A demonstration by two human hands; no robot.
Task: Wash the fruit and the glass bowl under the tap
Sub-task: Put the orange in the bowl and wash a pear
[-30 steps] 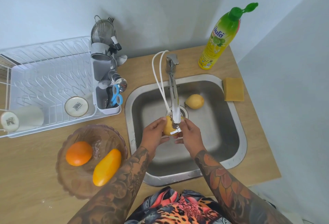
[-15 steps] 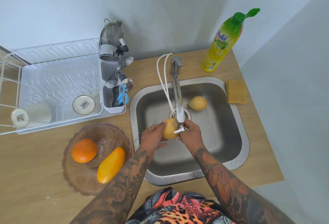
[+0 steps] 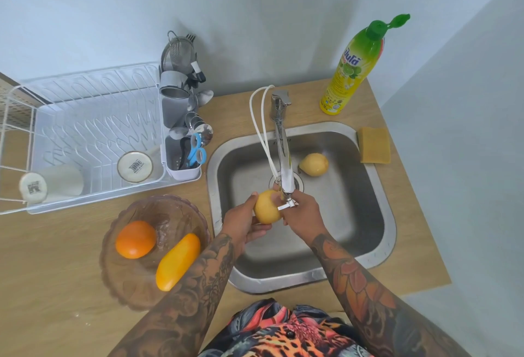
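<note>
Starting far left: white dish rack [image 3: 85, 135] on the wooden counter [image 3: 51, 271], two cups lying in it on their sides, a grey utensil caddy [image 3: 181, 141] with blue-handled scissors [image 3: 197, 154] at its right end. In front of the rack sits the glass bowl [image 3: 136, 280], holding an orange [image 3: 135, 239] and an elongated yellow fruit [image 3: 178, 261] that leans on the near rim. Next, the steel sink [image 3: 377, 237]. Over the basin, left hand [image 3: 242, 222] cups a round yellow fruit [image 3: 266, 207] from the left, thumb over the top, fingers curled underneath. Right hand [image 3: 303, 216] is against the fruit's right side just below the tap [image 3: 283, 158] spout; its fingers are hidden behind the fruit and spout, so cannot tell how far they close or whether they grip. Water flow not discernible. A second yellow fruit [image 3: 314, 164] lies loose on the basin floor, right of the tap. Back right: dish soap bottle [image 3: 351, 70], cap flipped open, standing upright. Yellow sponge [image 3: 374, 145] flat on the counter beside the sink's right rim.
</note>
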